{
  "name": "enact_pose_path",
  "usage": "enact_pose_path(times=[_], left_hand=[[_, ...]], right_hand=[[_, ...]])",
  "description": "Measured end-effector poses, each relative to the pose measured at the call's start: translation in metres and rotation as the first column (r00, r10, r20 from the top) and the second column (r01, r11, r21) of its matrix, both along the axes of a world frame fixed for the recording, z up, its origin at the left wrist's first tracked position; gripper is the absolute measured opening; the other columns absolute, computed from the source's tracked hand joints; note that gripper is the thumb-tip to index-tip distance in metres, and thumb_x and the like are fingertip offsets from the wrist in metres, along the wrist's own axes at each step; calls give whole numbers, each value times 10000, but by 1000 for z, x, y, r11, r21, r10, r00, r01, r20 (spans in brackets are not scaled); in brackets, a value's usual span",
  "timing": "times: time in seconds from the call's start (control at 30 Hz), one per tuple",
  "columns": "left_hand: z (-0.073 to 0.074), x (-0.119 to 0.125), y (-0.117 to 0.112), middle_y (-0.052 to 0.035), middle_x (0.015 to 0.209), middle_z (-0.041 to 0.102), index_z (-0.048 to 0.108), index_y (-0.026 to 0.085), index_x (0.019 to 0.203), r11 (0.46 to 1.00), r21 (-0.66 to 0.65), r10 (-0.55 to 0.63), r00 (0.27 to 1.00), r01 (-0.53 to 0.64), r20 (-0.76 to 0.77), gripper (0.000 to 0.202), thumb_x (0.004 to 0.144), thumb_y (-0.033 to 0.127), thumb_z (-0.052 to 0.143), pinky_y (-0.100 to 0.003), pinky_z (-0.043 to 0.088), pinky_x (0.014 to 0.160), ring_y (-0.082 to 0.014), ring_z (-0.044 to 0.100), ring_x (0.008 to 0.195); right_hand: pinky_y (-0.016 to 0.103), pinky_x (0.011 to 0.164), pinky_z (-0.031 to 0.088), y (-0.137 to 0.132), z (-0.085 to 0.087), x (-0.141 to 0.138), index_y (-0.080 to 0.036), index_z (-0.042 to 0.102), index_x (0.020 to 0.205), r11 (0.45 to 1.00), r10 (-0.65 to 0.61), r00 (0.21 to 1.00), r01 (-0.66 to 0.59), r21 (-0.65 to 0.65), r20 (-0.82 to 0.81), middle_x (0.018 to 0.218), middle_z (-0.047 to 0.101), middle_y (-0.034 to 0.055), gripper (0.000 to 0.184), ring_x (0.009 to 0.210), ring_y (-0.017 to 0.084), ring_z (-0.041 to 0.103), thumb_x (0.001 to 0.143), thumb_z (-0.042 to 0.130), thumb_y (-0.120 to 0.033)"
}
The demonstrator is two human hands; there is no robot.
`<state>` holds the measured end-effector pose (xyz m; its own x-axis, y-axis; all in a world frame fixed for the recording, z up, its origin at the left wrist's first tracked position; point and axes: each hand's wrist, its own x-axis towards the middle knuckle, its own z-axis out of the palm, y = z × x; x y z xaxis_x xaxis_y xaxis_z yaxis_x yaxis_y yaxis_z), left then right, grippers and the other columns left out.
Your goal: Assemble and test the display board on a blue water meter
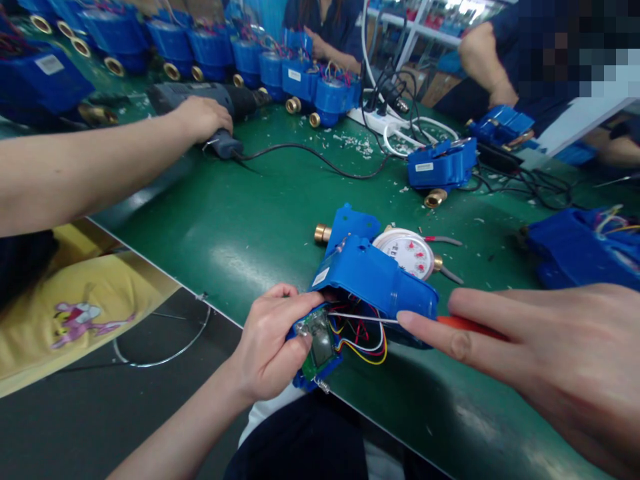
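A blue water meter [373,273] with a white dial lies at the near edge of the green table [240,220], its housing open with coloured wires spilling out. My left hand [273,343] is closed on the opened lower part holding a green circuit board [320,343]. My right hand [540,353] grips a screwdriver with an orange handle [463,325]; its thin metal shaft [363,318] reaches into the wires inside the meter.
A co-worker's arm at the left rests a hand on a grey power drill [210,100]. Several blue meters [210,50] line the table's far side, another [440,167] lies mid-table and one [580,250] at right. A white power strip and black cables [395,123] lie beyond. Other people work at the back.
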<state>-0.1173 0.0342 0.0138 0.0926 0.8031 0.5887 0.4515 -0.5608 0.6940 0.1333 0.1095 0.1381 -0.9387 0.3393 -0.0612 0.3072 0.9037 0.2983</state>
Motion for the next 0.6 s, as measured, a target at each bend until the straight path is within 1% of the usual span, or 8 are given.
enact_pose_path(times=[0.1, 0.17, 0.33, 0.4, 0.47, 0.53, 0.6], left_hand=[[1, 0, 1, 6, 638, 636, 596, 159, 1000, 999, 35, -20, 1000, 21, -8, 317, 741, 116, 419, -324, 449, 589, -139, 560, 501], [1, 0, 1, 3, 638, 637, 594, 161, 1006, 999, 42, -22, 1000, 23, -10, 321, 742, 117, 416, -319, 450, 578, -144, 570, 505], [0, 0, 1, 1, 619, 620, 603, 152, 946, 999, 45, -6, 1000, 6, -1, 277, 742, 130, 417, -305, 455, 563, -151, 585, 512], [-1, 0, 0, 7, 617, 608, 602, 147, 942, 999, 46, -2, 1000, 2, -3, 277, 734, 127, 420, -302, 459, 569, -147, 578, 510], [-2, 0, 0, 12, 610, 592, 601, 142, 932, 999, 43, 4, 1000, -3, -8, 274, 722, 127, 424, -298, 459, 570, -143, 564, 502], [-1, -1, 0, 18, 599, 574, 597, 146, 893, 1000, 25, 3, 1000, -3, -17, 249, 714, 124, 424, -290, 455, 566, -140, 553, 498], [-1, -2, 0, 20, 588, 560, 587, 156, 843, 1000, 11, -7, 1000, 7, -24, 209, 715, 123, 425, -284, 450, 564, -140, 548, 499]], right_hand=[[253, 411, 404, -4, 8, -4, -323, 458, 1295, 996, 57, 998, -54, -71, 40, 811, 623, -26, 566, 515, 115, 591, 778, 362, -114], [250, 394, 404, -6, 13, -10, -314, 464, 1290, 995, 50, 997, -46, -83, 58, 791, 620, -32, 564, 488, 109, 581, 763, 389, -126], [268, 372, 394, -9, 14, -15, -328, 476, 1284, 1000, -8, 998, 10, -29, 67, 813, 643, -35, 611, 470, 120, 590, 729, 412, -83], [267, 359, 391, -12, 13, -14, -321, 486, 1277, 999, 9, 998, -6, -40, 65, 788, 638, -35, 593, 445, 117, 572, 736, 420, -87], [264, 361, 414, -15, 12, -14, -283, 513, 1254, 998, 37, 998, -35, -44, 48, 784, 636, -18, 588, 475, 129, 587, 704, 433, -91], [291, 385, 462, -19, 13, -15, -231, 556, 1212, 997, 73, 996, -72, -15, 54, 784, 634, 14, 583, 519, 168, 601, 654, 449, -99], [345, 382, 476, -22, 13, -19, -188, 606, 1150, 992, 110, 990, -114, 43, 88, 737, 614, 43, 541, 514, 213, 581, 634, 460, -120]])
